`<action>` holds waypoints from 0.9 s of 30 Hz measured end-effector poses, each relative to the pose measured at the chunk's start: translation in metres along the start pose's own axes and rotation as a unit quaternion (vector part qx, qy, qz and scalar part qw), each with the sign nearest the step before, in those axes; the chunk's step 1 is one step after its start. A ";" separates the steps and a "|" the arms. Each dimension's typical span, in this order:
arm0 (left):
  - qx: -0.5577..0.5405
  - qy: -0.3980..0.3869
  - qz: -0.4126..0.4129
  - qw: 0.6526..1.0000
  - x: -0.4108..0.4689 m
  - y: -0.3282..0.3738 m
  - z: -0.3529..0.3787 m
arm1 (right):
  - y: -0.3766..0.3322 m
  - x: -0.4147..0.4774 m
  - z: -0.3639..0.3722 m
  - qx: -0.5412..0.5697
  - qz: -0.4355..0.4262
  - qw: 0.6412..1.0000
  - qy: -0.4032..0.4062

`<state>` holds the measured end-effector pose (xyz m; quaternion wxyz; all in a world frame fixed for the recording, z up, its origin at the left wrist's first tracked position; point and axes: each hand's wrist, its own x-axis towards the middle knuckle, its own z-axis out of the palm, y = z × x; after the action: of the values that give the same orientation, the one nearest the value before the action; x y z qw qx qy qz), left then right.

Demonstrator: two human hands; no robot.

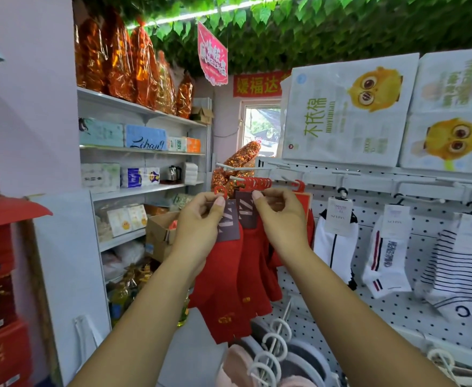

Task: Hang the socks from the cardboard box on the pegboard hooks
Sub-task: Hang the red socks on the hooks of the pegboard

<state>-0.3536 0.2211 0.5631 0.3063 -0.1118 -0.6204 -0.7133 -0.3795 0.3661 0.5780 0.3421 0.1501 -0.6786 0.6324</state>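
While the left hand (198, 222) pinches the top of a red sock pair (221, 289) between thumb and forefinger, the right hand (281, 216) is raised beside it, its fingers curled and its thumb pressed on the top of the hung red socks (260, 263), just under their hangers. The pair in the left hand carries a dark label (229, 222) and a small red hanger (220, 191) that stands above the thumb. This hanger is near the tip of the white peg hook (236, 178) but not on it, a little to the left of the tip. On that hook a row of red hangers (257, 182) is already threaded, and the socks under them hang close together against the pegboard (396, 303). Farther right on the pegboard hang white socks (335, 241) and striped socks (458, 272), each on its own hook. The cardboard box (158, 233) stands open on the far left side, behind the left hand and low beside the wall shelves (145, 107) — something red shows inside it, but I cannot tell what it is. Above the pegboard rest large tissue packs (349, 113) with a yellow cartoon figure.
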 end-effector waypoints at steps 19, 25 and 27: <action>0.054 0.035 0.097 0.993 0.011 0.028 0.012 | -0.009 -0.014 -0.018 0.004 -0.039 0.998 -0.041; 0.096 0.008 0.130 0.987 0.022 0.029 0.007 | -0.008 -0.001 0.003 -0.036 -0.053 0.997 -0.044; 0.098 0.005 0.135 0.986 0.024 0.030 0.006 | -0.005 0.001 0.008 -0.058 -0.065 0.995 -0.051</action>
<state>-0.3571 0.2182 0.6017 0.4123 -0.1610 -0.6648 -0.6018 -0.3790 0.3583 0.5830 0.3553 0.2057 -0.7196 0.5600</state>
